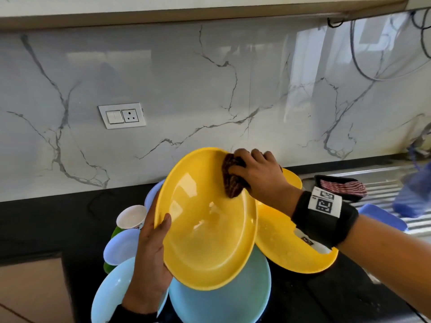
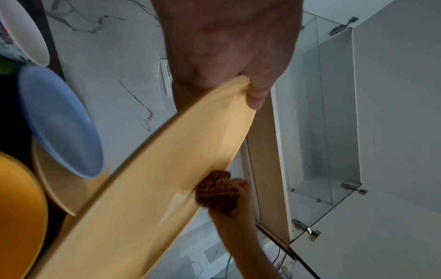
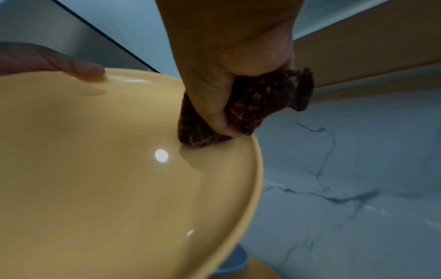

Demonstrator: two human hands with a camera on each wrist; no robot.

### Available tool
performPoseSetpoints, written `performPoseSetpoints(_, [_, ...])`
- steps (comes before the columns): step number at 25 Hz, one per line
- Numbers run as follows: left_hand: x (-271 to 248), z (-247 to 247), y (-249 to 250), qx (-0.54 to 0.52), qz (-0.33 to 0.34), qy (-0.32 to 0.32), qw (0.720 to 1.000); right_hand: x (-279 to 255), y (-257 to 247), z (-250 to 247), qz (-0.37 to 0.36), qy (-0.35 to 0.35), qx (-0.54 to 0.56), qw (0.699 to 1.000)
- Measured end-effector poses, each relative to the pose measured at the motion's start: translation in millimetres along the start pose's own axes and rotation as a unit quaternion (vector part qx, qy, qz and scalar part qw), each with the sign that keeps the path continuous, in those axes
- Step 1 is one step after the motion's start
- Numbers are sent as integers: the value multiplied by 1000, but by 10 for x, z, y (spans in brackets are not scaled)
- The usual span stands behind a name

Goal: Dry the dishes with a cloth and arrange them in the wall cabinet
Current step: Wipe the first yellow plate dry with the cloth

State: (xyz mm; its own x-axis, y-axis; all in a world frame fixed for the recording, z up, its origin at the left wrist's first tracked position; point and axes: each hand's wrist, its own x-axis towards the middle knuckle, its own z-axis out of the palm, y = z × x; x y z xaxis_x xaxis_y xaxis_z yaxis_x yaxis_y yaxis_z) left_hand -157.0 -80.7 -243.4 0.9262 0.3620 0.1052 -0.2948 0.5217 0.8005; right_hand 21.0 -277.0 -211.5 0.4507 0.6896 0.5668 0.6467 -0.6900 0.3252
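Centre frame: my left hand (image 1: 149, 257) grips the plate (image 1: 205, 224); my right hand (image 1: 258, 176) clutches the cloth (image 1: 231, 180), wiping its upper rim. Water beads remain; the stack (image 1: 221, 304) below awaits drying.

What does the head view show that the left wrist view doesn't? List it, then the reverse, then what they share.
Head view only: the wall socket, the striped cloth by the sink, the pale teal plates.
Left wrist view only: the open wall cabinet with its glass shelf.
Both: the left hand gripping the yellow plate by its rim, and the right hand pressing the dark cloth on it.
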Motion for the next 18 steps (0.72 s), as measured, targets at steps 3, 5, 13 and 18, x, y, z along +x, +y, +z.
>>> performPoseSetpoints(3, [43, 22, 78, -4, 38, -13, 999, -339, -115, 81, 85, -155, 5, 984])
performPoseSetpoints(5, [64, 55, 87, -1, 45, -20, 999, -573, -306, 87, 104, -233, 51, 966])
performPoseSetpoints(13, [136, 195, 126, -62, 34, 110, 991, -946, -890, -295, 34, -138, 458, 878])
performPoseSetpoints(18, [236, 209, 274, -41, -17, 141, 989, -833, -1052, -479, -1, 75, 292, 953])
